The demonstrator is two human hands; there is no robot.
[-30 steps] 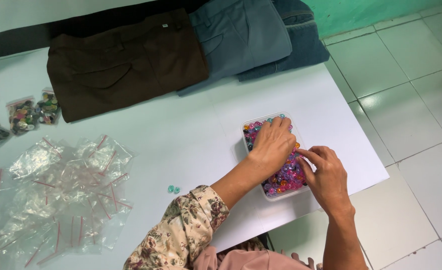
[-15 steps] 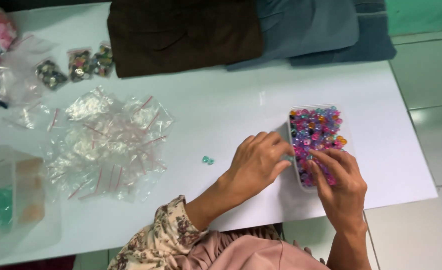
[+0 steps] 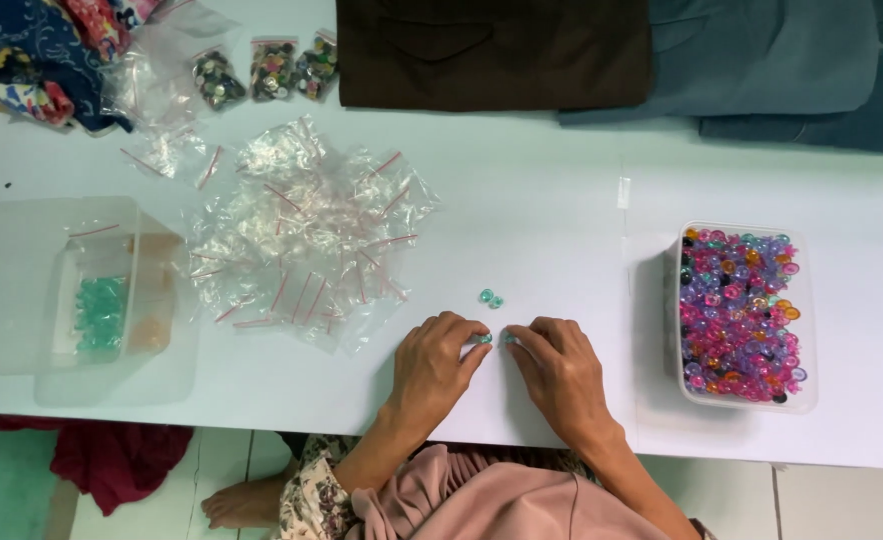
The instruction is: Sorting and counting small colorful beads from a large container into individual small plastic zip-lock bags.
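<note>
Here, left hand [image 3: 440, 358], right hand [image 3: 560, 365] each pinch teal bead [image 3: 484, 339].

We see two teal beads [image 3: 491, 298] on the white table [image 3: 562, 200], and a clear tub [image 3: 747, 310] of pink, purple, orange and teal beads. Clear bags [image 3: 302, 240] with red zip strips lie in a heap. A frosted box [image 3: 72, 290] shows green and orange inside. Folded cloth runs dark brown [image 3: 492, 50], then slate blue [image 3: 742, 60]. Our sleeve [image 3: 312, 495] is floral on cream, and our lap cloth [image 3: 502, 500] dusty pink.
</note>
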